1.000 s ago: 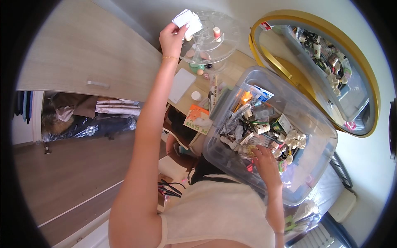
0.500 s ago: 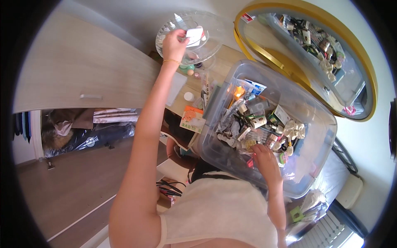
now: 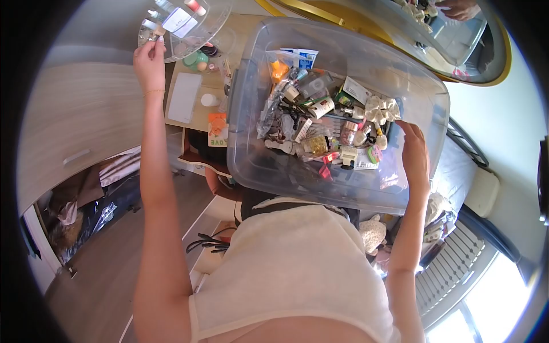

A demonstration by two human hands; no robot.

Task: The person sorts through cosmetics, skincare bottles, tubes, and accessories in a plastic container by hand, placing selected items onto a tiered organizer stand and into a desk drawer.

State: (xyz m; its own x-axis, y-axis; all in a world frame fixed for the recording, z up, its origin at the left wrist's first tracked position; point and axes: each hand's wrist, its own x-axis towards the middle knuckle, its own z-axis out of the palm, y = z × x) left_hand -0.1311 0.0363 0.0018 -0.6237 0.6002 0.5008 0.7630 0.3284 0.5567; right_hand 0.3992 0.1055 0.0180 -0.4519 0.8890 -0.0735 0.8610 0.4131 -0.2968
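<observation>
My left hand (image 3: 150, 66) is at the near edge of a clear glass dish (image 3: 200, 41), with its fingers drawn together by small bottles; what they grip, if anything, I cannot make out. A white card with print (image 3: 179, 23) lies among small bottles in the dish. Over the right side of a clear plastic bin (image 3: 349, 191) is my right hand (image 3: 416, 151), its fingers loosely extended and nothing seen in them. Its fingertips are close to a shiny cream scrunchie (image 3: 382, 108). Cosmetic bottles, a white-labelled jar (image 3: 321, 107), boxes and plastic packets fill the bin's middle.
A gold-framed mirror (image 3: 497, 63) leans behind the bin. On the wooden table left of the bin are a white rectangular item (image 3: 185, 97), a white round cap (image 3: 209, 100) and an orange card (image 3: 218, 128). A wardrobe with an open lower section (image 3: 86, 211) stands at left.
My left hand has let go of the white card, which now lies in the dish. My right hand has moved right, from the bin's front contents to beside the scrunchie. The view has shifted.
</observation>
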